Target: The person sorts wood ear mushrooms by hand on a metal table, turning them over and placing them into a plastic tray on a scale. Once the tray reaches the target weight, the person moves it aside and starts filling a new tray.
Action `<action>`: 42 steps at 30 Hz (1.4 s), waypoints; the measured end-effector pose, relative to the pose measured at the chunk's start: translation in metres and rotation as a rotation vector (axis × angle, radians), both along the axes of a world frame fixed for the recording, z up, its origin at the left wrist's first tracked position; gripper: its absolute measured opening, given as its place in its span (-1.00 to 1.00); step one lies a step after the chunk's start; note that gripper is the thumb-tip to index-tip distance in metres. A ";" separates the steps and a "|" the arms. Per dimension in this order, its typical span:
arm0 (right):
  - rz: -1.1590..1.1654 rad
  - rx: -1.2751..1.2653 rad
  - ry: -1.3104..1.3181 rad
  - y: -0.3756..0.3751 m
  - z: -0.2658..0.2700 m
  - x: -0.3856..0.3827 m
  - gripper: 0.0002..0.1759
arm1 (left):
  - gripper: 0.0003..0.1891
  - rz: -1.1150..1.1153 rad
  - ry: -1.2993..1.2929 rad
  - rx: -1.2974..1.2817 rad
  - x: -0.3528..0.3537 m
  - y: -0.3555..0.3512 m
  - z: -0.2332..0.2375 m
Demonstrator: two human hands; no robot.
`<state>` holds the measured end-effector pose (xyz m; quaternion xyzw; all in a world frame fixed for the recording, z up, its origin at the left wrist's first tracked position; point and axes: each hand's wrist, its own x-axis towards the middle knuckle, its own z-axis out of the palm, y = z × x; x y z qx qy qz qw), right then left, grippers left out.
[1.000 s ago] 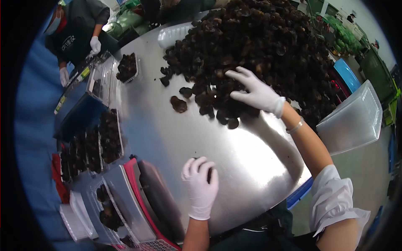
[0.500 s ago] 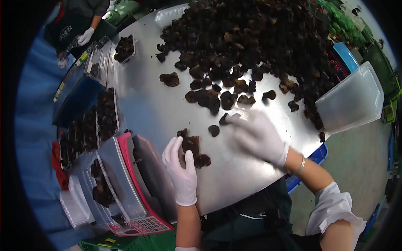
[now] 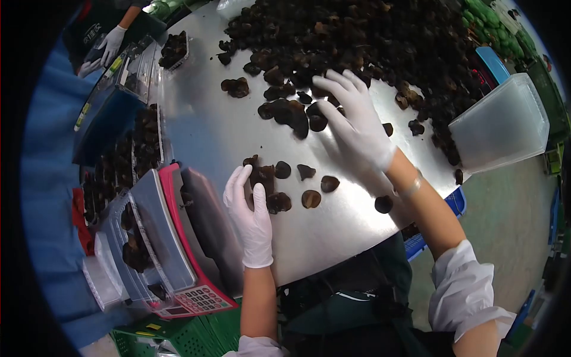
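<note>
My left hand (image 3: 251,223), in a white glove, rests on the steel table with thumb and fingers apart. Its fingertips touch or nearly touch a small group of dark wood ear mushrooms (image 3: 265,180). My right hand (image 3: 361,128), gloved too, reaches with spread fingers over loose pieces at the near edge of a large wood ear heap (image 3: 380,44). Its fingertips partly cover some of them. Between the hands, several single pieces lie apart, such as a round brownish one (image 3: 310,199). A larger dark clump (image 3: 288,114) is left of my right hand.
A pink-edged scale (image 3: 205,299) carrying a clear plastic tray stands at left. Filled trays (image 3: 146,140) line the table's left side. Clear stacked containers (image 3: 499,128) lean at the right edge, above a blue basket (image 3: 457,202). A co-worker's gloved hand (image 3: 111,44) is at upper left.
My right hand has moved up to the heap's edge. More single pieces now lie spread right of my left hand, which stays beside its group. The view has shifted slightly.
</note>
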<state>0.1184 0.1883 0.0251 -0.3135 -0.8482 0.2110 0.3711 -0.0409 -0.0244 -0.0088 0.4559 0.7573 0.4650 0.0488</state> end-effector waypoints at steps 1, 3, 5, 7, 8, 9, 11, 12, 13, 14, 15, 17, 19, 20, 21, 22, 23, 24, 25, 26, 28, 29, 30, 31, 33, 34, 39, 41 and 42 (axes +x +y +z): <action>-0.061 0.086 -0.089 0.012 -0.016 -0.012 -0.45 | -0.61 0.008 -0.003 -0.001 0.000 0.001 -0.001; -0.051 0.167 -0.281 0.012 -0.031 -0.028 -0.29 | -0.61 0.014 -0.002 -0.002 0.000 0.001 -0.001; 0.049 0.103 -0.352 -0.019 -0.036 -0.034 -0.16 | -0.62 0.028 -0.038 0.007 -0.001 0.000 -0.001; 0.213 0.053 -0.395 -0.063 -0.006 -0.023 -0.23 | -0.61 0.029 -0.039 0.010 -0.002 0.000 0.000; 0.301 0.059 -0.341 -0.082 -0.003 -0.014 -0.31 | -0.61 0.025 -0.040 0.012 -0.001 -0.001 0.000; 0.374 0.011 -0.322 -0.095 0.006 -0.001 -0.34 | -0.61 0.040 -0.047 0.007 0.000 -0.001 0.000; 0.453 -0.168 -0.328 -0.105 0.020 0.028 -0.42 | -0.58 0.024 -0.069 -0.009 0.001 0.000 0.001; 0.485 -0.251 -0.301 -0.103 0.023 0.043 -0.45 | -0.58 0.033 -0.075 -0.016 0.000 0.000 0.000; 0.453 -0.333 -0.227 -0.100 0.034 0.057 -0.50 | -0.57 0.030 -0.053 -0.019 0.000 -0.001 -0.001; 0.415 -0.415 -0.151 -0.097 0.041 0.070 -0.54 | -0.56 0.023 -0.031 -0.023 -0.001 0.000 -0.001; 0.254 -0.352 -0.141 -0.099 0.033 0.084 -0.57 | -0.56 0.018 -0.028 -0.030 0.000 0.000 0.002; -0.012 -0.302 -0.102 -0.106 0.021 0.107 -0.60 | -0.56 0.017 -0.013 -0.055 0.001 0.001 0.004; -0.219 -0.298 -0.086 -0.116 0.015 0.122 -0.52 | -0.56 0.017 0.005 -0.076 0.002 0.002 0.006; -0.220 -0.300 -0.087 -0.125 0.013 0.121 -0.52 | -0.56 0.018 0.011 -0.083 0.003 0.002 0.007; -0.323 -0.389 -0.191 -0.135 0.013 0.114 -0.45 | -0.55 0.020 0.018 -0.091 0.003 0.002 0.007; -0.425 -0.476 -0.296 -0.144 0.013 0.109 -0.39 | -0.55 0.020 0.020 -0.092 0.003 0.002 0.006; -0.332 -0.389 -0.388 -0.149 0.005 0.108 -0.27 | -0.55 0.020 0.055 -0.129 0.004 0.002 0.005; -0.308 -0.461 -0.386 -0.151 0.007 0.098 -0.29 | -0.54 0.019 0.091 -0.164 0.004 0.003 0.004; -0.197 -0.481 -0.321 -0.151 0.004 0.088 -0.31 | -0.54 0.017 0.092 -0.165 0.006 0.003 0.005; -0.087 -0.499 -0.256 -0.148 0.000 0.078 -0.33 | -0.55 0.034 0.098 -0.164 0.007 0.004 0.006; 0.135 -0.522 -0.144 -0.139 0.004 0.050 -0.36 | -0.56 0.050 0.110 -0.160 0.008 0.004 0.006; 0.164 -0.569 -0.077 -0.135 0.008 0.042 -0.40 | -0.58 0.043 0.079 -0.144 0.006 0.003 0.004; 0.167 -0.565 -0.070 -0.129 0.010 0.035 -0.40 | -0.59 0.038 0.047 -0.128 0.004 0.002 0.004; 0.102 -0.514 -0.019 -0.120 0.012 0.028 -0.43 | -0.59 0.044 0.051 -0.127 0.004 0.002 0.005; 0.026 -0.476 0.056 -0.107 0.021 0.011 -0.53 | -0.63 0.047 -0.022 -0.107 0.006 0.002 0.007; 0.031 -0.474 0.056 -0.100 0.018 0.000 -0.53 | -0.63 0.053 -0.020 -0.105 0.005 0.004 0.008; 0.213 0.129 -0.170 -0.075 -0.024 -0.057 -0.60 | -0.69 0.111 -0.107 0.012 -0.001 0.010 0.001; 0.208 0.010 -0.261 -0.065 -0.026 -0.060 -0.65 | -0.69 0.105 -0.108 0.019 0.000 0.009 0.003; 0.199 -0.068 -0.264 -0.064 -0.021 -0.059 -0.69 | -0.70 0.103 -0.113 0.031 0.000 0.008 0.004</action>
